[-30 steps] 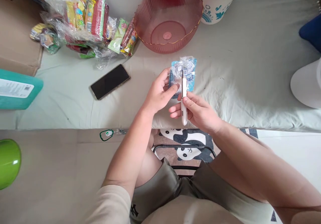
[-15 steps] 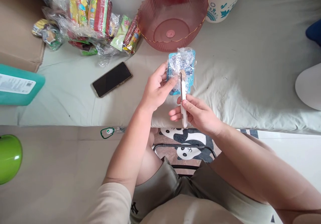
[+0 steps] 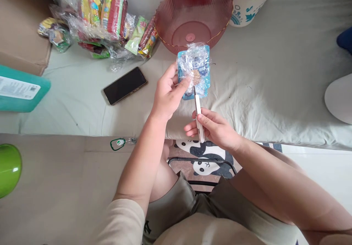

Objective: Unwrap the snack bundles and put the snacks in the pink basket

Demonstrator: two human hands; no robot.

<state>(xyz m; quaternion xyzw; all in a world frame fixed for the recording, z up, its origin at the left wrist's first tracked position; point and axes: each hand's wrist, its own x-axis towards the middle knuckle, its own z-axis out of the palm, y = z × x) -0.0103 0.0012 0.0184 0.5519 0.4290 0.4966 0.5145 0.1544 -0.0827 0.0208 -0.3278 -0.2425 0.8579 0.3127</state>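
My left hand grips the left side of a blue snack packet covered in crumpled clear plastic wrap, its thumb pressed on the front. Between the thumb and fingers of my right hand is a white utility knife. The knife's dark blade points away from me, its tip close to the lower part of the wrap; whether it touches the plastic I cannot tell. Just beyond the packet stands a pink ribbed bowl with a wavy gold rim.
Wrapped snacks in clear plastic lie at the back left. A phone rests left of my hands. A white patterned bin stands at the back right, a teal container and cardboard box on the left.
My left hand and the packet have shifted slightly left and away from me. The knife tip has drawn back toward me, lower on the packet.
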